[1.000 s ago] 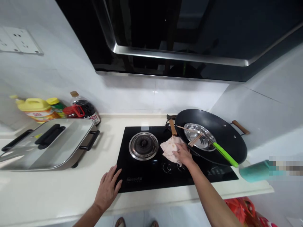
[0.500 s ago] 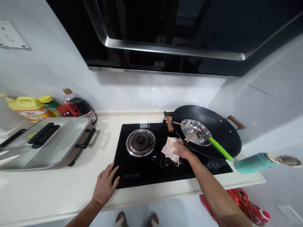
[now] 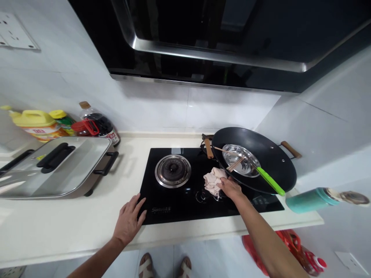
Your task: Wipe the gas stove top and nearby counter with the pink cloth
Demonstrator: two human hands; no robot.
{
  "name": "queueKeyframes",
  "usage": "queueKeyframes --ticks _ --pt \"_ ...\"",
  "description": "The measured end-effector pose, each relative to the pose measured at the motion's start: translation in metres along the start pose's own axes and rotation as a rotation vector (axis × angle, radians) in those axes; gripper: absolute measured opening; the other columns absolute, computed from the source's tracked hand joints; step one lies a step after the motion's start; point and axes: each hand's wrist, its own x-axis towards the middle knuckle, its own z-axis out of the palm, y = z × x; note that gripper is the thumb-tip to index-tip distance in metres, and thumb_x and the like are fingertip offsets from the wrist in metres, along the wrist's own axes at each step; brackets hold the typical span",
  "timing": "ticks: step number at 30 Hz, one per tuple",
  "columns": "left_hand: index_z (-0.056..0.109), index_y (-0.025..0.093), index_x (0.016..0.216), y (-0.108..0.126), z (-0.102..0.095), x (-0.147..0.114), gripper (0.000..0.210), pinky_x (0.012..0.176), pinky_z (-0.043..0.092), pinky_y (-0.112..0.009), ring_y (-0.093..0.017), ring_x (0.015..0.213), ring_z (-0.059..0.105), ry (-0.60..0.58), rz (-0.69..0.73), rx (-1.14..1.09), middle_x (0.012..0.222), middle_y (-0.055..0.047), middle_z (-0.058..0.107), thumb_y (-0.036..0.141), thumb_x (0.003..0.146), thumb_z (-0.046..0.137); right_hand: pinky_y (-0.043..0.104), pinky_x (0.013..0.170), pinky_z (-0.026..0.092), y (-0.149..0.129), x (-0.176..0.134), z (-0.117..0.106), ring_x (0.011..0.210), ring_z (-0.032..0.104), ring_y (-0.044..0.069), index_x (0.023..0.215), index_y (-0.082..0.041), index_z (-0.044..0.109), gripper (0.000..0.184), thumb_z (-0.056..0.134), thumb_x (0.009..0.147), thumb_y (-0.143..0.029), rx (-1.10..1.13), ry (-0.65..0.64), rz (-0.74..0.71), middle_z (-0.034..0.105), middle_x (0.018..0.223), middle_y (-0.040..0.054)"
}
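A crumpled pale pink cloth (image 3: 213, 180) lies on the black glass stove (image 3: 176, 204), just left of the wok and over part of the knob area. My right hand (image 3: 230, 187) is closed on its right side, partly beneath the wok's rim. The fingers of my left hand (image 3: 130, 218) are spread, resting on the counter with the tips at the stove's front left corner. Between the hands and farther back is a round burner (image 3: 173, 171) with a metal ring. The black wok (image 3: 269, 164) holds a shiny metal bowl (image 3: 252, 164), chopsticks (image 3: 235, 165) and a green-handled utensil (image 3: 271, 181).
A lidded electric pan (image 3: 84, 166) stands on the left counter, with a soy sauce bottle (image 3: 101, 123) and a yellow jug (image 3: 37, 123) behind it. A teal flask (image 3: 307, 200) with its lid open is at the right edge. The range hood (image 3: 208, 58) overhangs the stove.
My right hand has shifted the cloth slightly to the right, closer to the wok. My left hand stays by the stove's corner. The view has tilted a little.
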Motion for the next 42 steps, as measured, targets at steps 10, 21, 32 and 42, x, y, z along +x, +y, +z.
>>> queueKeyframes --ticks 10,21,32,42 --pt "0.062 0.021 0.140 0.004 -0.003 0.001 0.045 0.105 0.047 -0.047 -0.031 0.139 0.055 0.016 0.007 0.034 0.155 -0.014 0.056 0.041 0.104 0.045 0.042 0.100 0.045 -0.061 0.007 -0.006 0.120 0.064 0.031 0.125 -0.023 0.069 0.072 0.036 0.095 -0.080 -0.028 -0.015 -0.097 0.063 0.134 0.0169" --pt "0.061 0.022 0.142 0.003 -0.001 -0.001 0.046 0.107 0.047 -0.049 -0.031 0.139 0.055 -0.011 -0.029 -0.026 0.155 -0.013 0.056 0.042 0.103 0.046 0.044 0.113 0.038 -0.168 -0.069 0.070 0.125 0.055 0.030 0.124 -0.021 0.066 0.040 0.063 0.090 -0.042 0.098 0.214 -0.459 0.063 0.134 0.0117" --pt "0.063 0.024 0.141 0.003 -0.004 0.001 0.046 0.108 0.047 -0.048 -0.031 0.140 0.054 -0.044 -0.047 -0.040 0.156 -0.012 0.055 0.043 0.102 0.046 0.051 0.122 0.039 -0.006 -0.119 0.133 0.143 0.050 0.031 0.134 -0.021 0.058 0.060 0.054 0.074 -0.016 0.341 0.346 -0.506 0.061 0.145 0.0118" --pt "0.063 0.022 0.139 0.001 -0.003 0.002 0.045 0.104 0.048 -0.047 -0.031 0.139 0.055 -0.015 -0.013 0.001 0.155 -0.013 0.056 0.042 0.103 0.044 0.047 0.104 0.045 0.121 -0.074 0.072 0.118 0.061 0.032 0.100 -0.025 0.056 0.021 0.052 0.080 -0.028 0.119 0.256 0.065 0.069 0.107 0.0103"
